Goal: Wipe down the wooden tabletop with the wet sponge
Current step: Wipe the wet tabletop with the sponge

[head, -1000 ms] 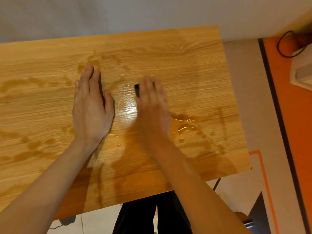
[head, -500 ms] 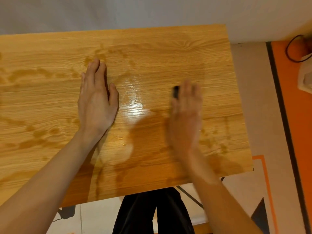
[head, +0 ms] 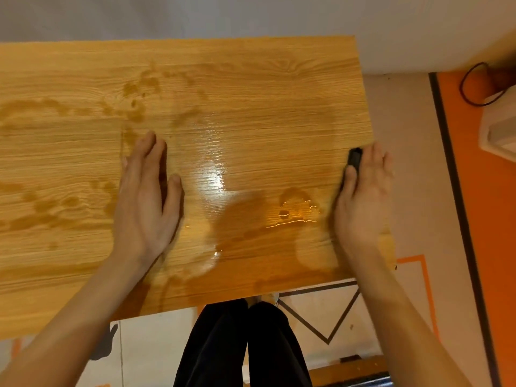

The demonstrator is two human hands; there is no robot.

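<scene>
The left hand (head: 145,199) lies flat on the wooden table (head: 251,88), palm down, fingers straight and together, holding nothing. The right hand (head: 363,196) presses a dark sponge (head: 354,159) against the table at its right edge, fingers laid flat over it so only the sponge's upper left corner shows past the thumb. Between the hands the table shines wet, with a small puddle (head: 298,212) just left of the right hand.
</scene>
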